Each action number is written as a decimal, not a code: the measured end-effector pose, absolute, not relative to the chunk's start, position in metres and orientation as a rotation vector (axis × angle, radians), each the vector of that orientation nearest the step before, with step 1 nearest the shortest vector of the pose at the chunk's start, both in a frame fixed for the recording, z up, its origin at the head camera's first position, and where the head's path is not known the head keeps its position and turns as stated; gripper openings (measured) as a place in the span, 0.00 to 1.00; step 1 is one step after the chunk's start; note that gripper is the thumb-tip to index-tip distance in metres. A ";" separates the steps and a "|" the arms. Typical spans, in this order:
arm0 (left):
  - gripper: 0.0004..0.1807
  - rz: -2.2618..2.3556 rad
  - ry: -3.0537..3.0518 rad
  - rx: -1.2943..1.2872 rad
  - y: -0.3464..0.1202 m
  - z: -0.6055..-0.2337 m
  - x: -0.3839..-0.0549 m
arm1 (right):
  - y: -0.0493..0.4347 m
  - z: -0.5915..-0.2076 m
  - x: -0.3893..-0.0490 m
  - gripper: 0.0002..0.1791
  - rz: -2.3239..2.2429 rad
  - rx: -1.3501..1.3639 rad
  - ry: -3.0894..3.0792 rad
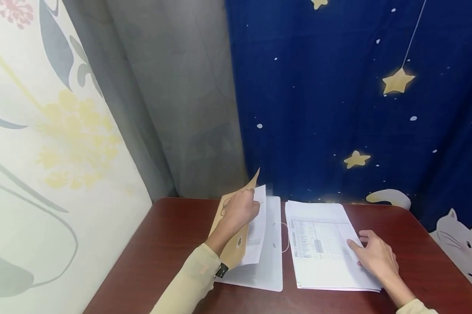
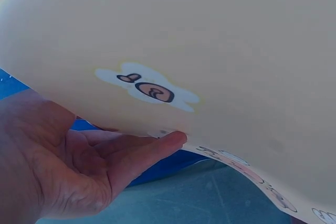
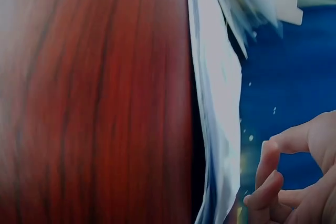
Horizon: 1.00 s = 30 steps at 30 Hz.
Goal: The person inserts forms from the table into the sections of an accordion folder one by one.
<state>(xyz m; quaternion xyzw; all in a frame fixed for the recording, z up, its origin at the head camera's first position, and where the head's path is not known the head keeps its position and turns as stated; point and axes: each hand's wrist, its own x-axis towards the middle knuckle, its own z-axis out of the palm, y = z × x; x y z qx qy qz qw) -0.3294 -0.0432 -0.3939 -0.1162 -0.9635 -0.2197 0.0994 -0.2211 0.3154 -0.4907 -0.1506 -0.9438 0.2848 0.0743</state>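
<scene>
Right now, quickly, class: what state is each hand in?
Left hand: closed, holding the tan cover.
Right hand: open, at the edge of the papers.

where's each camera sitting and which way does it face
Head: on the head, facing forward and down at the table, tan cover, paper stack; left hand, right hand, sleeves show.
Left wrist: worn there, facing the tan cover; left hand shows.
Right wrist: worn there, facing table and paper stack; right hand shows.
Shared: head and left wrist show the tan cover.
</scene>
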 end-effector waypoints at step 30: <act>0.26 -0.696 -2.861 -0.364 -0.043 -0.395 -0.332 | 0.330 -0.506 -0.237 0.59 0.753 -0.495 -2.991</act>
